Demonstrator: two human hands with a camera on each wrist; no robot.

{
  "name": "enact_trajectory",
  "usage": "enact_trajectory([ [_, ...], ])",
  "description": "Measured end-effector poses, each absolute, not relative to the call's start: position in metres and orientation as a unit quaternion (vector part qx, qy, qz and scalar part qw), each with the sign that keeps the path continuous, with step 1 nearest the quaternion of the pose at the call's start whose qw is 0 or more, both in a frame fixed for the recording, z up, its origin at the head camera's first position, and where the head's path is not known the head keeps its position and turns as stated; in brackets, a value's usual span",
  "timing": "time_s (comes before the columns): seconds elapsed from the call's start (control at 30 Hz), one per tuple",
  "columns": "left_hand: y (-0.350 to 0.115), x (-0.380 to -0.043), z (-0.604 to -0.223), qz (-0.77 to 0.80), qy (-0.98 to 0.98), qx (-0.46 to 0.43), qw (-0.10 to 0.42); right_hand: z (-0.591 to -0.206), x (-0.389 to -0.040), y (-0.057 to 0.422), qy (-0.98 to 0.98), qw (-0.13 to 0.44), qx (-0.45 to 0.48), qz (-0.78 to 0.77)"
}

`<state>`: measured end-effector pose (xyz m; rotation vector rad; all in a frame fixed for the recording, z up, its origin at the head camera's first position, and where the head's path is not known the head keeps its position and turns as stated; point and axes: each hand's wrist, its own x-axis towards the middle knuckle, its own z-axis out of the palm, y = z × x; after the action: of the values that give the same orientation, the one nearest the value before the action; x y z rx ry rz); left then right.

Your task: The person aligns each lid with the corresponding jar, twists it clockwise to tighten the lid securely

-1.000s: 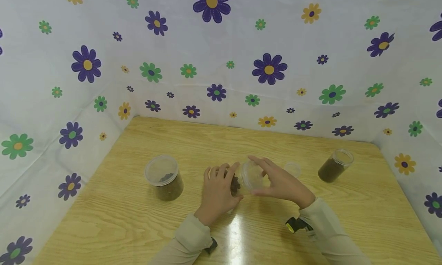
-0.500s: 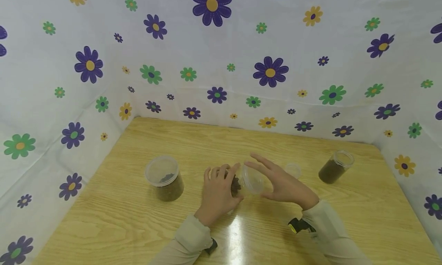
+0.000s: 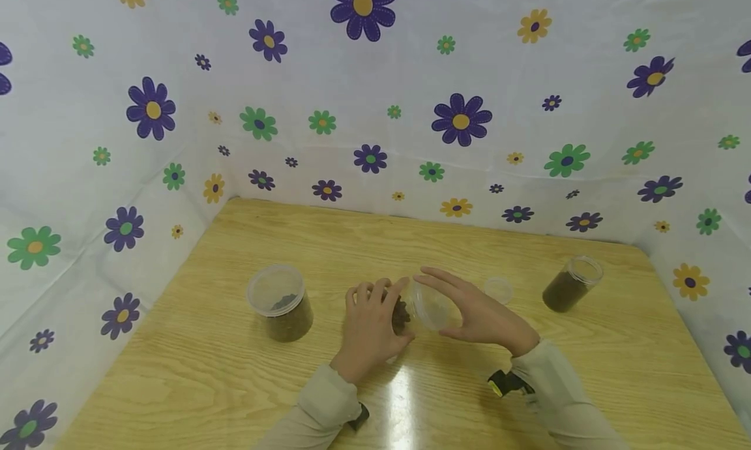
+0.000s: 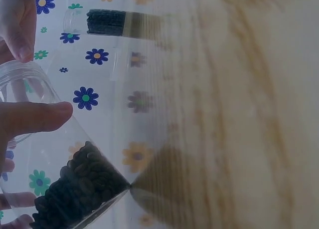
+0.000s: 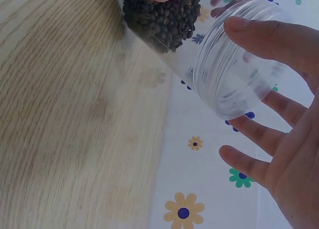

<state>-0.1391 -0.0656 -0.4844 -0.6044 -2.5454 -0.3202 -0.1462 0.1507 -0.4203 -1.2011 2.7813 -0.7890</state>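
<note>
My left hand [image 3: 369,329] grips a clear jar [image 5: 174,59] of dark beans [image 4: 82,189], its thumb along the side below the neck. The jar is tilted, its base edge low at the table and its wide ribbed end leaning right. My right hand [image 3: 481,313] is around that end, at what looks like a clear lid [image 3: 433,308], with thumb and fingertips on opposite sides of the rim. In the right wrist view the right thumb lies on the ribbed edge and the little finger is spread away from it.
On the left stands a wide clear jar [image 3: 287,319] partly filled with dark grains. A slimmer jar [image 3: 564,290] of dark contents stands at the right. A small clear lid [image 3: 497,289] lies on the wooden table [image 3: 328,241] behind my right hand. Flowered cloth [image 3: 328,59] surrounds the back and sides.
My right hand loosens from around the clear lid and shifts slightly right, then its fingers come back close to the rim. The left hand and the jar stay in place.
</note>
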Motion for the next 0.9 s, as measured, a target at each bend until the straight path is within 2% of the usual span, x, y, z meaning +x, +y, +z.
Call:
enact_trajectory([
  [0.5,-0.066,-0.1396,-0.484,-0.114,-0.934,-0.221,0.258,-0.4195,-0.1454,0.1514,0.895,0.034,-0.366,-0.255],
  [0.9,-0.0667,-0.1383,-0.4859,-0.118,-0.934,-0.222,0.254,-0.4213,-0.1435,0.1505,0.894,0.012,-0.371,-0.25],
])
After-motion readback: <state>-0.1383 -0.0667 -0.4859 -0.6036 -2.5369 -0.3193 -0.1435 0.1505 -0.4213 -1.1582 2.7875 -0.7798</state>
